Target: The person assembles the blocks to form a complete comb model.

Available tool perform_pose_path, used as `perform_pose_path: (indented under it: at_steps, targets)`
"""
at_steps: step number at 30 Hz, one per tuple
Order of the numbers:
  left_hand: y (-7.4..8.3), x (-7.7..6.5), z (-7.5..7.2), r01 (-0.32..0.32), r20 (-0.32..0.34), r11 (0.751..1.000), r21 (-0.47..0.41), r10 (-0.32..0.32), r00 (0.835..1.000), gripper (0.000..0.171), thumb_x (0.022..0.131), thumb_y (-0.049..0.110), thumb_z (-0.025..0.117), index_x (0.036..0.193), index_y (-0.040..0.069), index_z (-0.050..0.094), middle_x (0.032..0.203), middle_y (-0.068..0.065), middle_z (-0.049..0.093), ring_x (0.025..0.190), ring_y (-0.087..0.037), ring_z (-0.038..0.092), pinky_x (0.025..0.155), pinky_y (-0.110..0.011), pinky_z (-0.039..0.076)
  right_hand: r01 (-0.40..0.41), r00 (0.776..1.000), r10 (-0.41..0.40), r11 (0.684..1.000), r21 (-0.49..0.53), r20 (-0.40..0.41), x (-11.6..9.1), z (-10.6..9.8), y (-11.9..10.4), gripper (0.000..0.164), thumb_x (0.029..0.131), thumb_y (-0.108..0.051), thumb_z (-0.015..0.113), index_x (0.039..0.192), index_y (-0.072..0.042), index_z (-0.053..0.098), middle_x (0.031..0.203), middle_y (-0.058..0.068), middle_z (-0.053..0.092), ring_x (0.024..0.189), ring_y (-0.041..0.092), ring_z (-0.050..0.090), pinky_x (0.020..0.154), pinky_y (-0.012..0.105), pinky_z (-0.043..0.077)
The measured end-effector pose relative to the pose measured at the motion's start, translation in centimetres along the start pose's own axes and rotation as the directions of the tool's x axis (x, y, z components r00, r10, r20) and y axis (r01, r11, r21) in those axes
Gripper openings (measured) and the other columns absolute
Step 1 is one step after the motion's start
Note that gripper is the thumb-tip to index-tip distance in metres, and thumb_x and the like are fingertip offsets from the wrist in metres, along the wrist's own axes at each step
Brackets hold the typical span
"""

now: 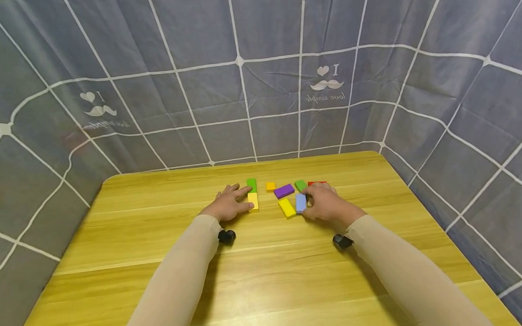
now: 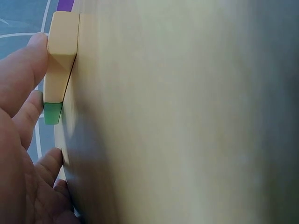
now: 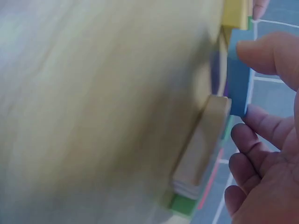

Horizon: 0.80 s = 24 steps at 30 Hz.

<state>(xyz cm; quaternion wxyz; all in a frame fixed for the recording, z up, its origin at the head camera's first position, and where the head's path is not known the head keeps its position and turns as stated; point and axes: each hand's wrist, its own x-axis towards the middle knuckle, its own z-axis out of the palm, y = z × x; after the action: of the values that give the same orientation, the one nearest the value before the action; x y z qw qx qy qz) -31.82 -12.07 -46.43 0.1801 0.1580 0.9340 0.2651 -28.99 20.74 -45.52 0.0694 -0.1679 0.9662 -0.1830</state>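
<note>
My left hand [image 1: 228, 205] lies low over the table with its fingers spread. Its thumb touches a pale yellow block [image 1: 253, 203], and a fingertip is at the green block [image 1: 251, 183] joined end to end behind it. In the left wrist view, the pale yellow block [image 2: 63, 35] stands close to the thumb tip, with the green block [image 2: 53, 113] beyond. With thumb and index finger, my right hand [image 1: 327, 203] pinches a blue block [image 1: 301, 203]. The right wrist view shows this blue block [image 3: 239, 72] tilted up above the table, a natural wood-coloured block [image 3: 201, 151] beside it.
Between the hands are a yellow block [image 1: 287, 208], a purple block [image 1: 283, 191] and a small orange block [image 1: 270, 187]. Another green block [image 1: 300, 185] and a red block [image 1: 317, 183] lie by the right fingers. A grey curtain [image 1: 274, 92] hangs behind the wooden table [image 1: 268, 282].
</note>
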Motion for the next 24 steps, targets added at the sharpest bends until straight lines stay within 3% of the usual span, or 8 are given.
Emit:
perform_pose_path:
  at_steps: [3,6,14,21,24]
  targets:
    - [0.0,0.1,0.0,-0.006,0.000,1.000,0.000,0.006,1.000,0.071,0.105,0.051,0.059,0.167,0.030,0.032,0.178,-0.015,0.010,0.165,-0.040,-0.004,0.131,-0.063,-0.006,0.028,0.999,-0.027,0.999,0.015,-0.023,-0.1,-0.5,-0.9,0.064,0.087,-0.030,0.083,0.141,-0.004,0.063,0.138,0.018,0.062,0.135,0.044,0.048,0.111,0.059,0.037]
    - [-0.1,0.2,0.0,-0.009,-0.001,1.000,-0.003,0.009,1.000,0.070,0.106,0.051,0.059,0.167,0.030,0.032,0.178,-0.016,0.010,0.165,-0.040,-0.004,0.131,-0.064,-0.006,0.061,0.998,-0.061,0.997,0.039,0.003,0.0,-0.4,-2.6,0.063,0.087,-0.029,0.082,0.142,-0.005,0.063,0.145,0.017,0.060,0.142,0.044,0.044,0.115,0.062,0.033]
    - [-0.2,0.3,-0.1,-0.006,-0.001,1.000,0.013,0.006,1.000,0.070,0.106,0.052,0.058,0.167,0.030,0.033,0.177,-0.017,0.012,0.165,-0.041,-0.002,0.131,-0.064,-0.005,0.138,0.985,-0.141,0.990,0.042,0.097,1.2,2.4,-7.4,0.063,0.089,-0.031,0.082,0.143,-0.005,0.062,0.149,0.013,0.060,0.148,0.038,0.042,0.125,0.059,0.027]
    - [-0.3,0.4,0.0,-0.013,-0.006,0.999,0.038,0.014,1.000,0.070,0.105,0.053,0.058,0.167,0.030,0.033,0.177,-0.017,0.013,0.165,-0.042,0.000,0.131,-0.065,-0.003,0.188,0.977,-0.189,0.982,0.021,0.099,2.1,4.0,-9.7,0.060,0.087,-0.033,0.083,0.138,-0.006,0.065,0.131,0.008,0.066,0.120,0.029,0.052,0.108,0.049,0.037]
    - [-0.4,0.5,0.0,-0.016,-0.012,0.999,0.048,0.016,1.000,0.070,0.106,0.053,0.057,0.167,0.030,0.033,0.177,-0.018,0.014,0.165,-0.042,0.001,0.131,-0.065,-0.002,0.192,0.977,-0.191,0.981,-0.001,0.099,2.3,4.3,-10.1,0.061,0.087,-0.033,0.083,0.139,-0.006,0.065,0.135,0.008,0.067,0.118,0.028,0.052,0.107,0.047,0.038]
